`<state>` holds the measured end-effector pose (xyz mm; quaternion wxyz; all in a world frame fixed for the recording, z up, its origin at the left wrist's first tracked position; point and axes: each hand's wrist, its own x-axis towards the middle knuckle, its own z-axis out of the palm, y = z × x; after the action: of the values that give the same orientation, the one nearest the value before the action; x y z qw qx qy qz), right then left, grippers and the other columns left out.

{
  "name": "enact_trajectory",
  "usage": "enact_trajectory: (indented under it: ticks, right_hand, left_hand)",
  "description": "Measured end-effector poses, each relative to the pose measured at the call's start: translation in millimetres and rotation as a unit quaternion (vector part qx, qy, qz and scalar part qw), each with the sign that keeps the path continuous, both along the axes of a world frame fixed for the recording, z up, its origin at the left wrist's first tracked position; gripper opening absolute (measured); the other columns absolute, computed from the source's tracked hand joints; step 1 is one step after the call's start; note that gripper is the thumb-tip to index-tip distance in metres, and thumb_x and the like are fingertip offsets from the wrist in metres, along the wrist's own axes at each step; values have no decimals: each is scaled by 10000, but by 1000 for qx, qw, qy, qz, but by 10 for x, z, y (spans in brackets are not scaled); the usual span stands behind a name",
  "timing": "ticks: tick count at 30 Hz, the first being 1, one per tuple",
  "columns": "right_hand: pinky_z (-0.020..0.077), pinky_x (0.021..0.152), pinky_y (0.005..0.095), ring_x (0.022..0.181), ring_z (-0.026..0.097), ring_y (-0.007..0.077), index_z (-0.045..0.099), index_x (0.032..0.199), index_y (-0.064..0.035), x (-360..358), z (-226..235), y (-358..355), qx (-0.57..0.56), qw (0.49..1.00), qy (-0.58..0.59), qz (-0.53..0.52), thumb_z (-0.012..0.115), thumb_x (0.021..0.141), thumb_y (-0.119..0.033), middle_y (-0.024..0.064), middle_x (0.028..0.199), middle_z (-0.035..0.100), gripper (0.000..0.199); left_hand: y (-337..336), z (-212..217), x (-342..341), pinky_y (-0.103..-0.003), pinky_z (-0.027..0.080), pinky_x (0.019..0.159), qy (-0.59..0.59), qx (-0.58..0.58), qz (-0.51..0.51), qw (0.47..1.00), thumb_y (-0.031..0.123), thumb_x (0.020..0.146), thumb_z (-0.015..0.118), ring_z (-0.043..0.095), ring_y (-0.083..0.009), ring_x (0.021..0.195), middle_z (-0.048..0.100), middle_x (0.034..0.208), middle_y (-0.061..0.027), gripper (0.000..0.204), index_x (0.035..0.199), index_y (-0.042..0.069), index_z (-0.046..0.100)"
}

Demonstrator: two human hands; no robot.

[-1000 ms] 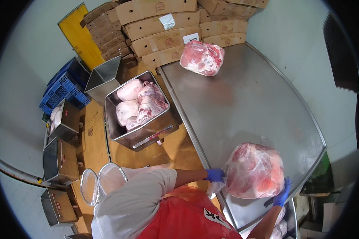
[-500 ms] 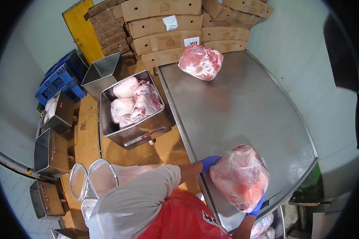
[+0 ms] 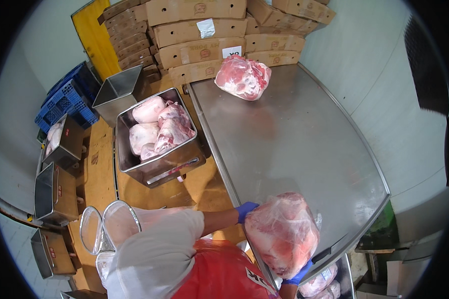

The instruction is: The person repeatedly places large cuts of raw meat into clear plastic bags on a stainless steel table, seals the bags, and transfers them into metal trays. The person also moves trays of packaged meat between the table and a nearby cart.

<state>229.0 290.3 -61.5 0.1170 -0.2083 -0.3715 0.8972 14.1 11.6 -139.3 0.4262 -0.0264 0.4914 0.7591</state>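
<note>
A large piece of raw meat (image 3: 282, 234) in clear plastic wrap is held between my two hands at the near edge of the steel table (image 3: 304, 144). My left hand (image 3: 246, 212), in a blue glove, presses against its left side, the fingers partly hidden behind it. Around its lower right end is my right hand (image 3: 300, 274), also blue-gloved, fingers partly under the meat. A second piece of meat (image 3: 243, 77), pink and white, lies at the table's far end. Just below my right hand stands a steel bin (image 3: 348, 274) holding wrapped meat (image 3: 324, 284).
Left of the table stands a steel tub (image 3: 159, 172) with several meat pieces (image 3: 162, 124). Cardboard boxes (image 3: 199, 50) are stacked behind. More steel bins (image 3: 55, 194), blue pallets (image 3: 67, 97) and hoops with clear bags (image 3: 119, 222) line the left side.
Both hands have drawn the wrapped meat toward me and a little left, closer to the table's near edge. The view has shifted slightly.
</note>
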Motion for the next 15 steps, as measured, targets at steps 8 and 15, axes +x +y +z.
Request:
enact_trajectory:
  ticks: [8, 15]
  right_hand:
    - [503, 845, 412, 985, 627, 275, 503, 1384, -44, 159, 1145, -180, -167, 958, -230, 23, 466, 966, -554, 163, 1175, 642, 660]
    - [557, 738, 419, 798, 674, 308, 425, 1368, 63, 35, 927, 433, 1, 967, -254, 16, 625, 811, -726, 200, 975, 653, 987]
  left_hand:
    - [-442, 653, 298, -312, 563, 803, -5, -40, -24, 999, 175, 980, 558, 667, -176, 925, 699, 1007, -81, 222, 1138, 48, 650]
    - [333, 1484, -456, -231, 322, 421, -159, 70, -100, 980, 236, 1004, 537, 427, -66, 495, 489, 645, 31, 228, 809, 118, 527]
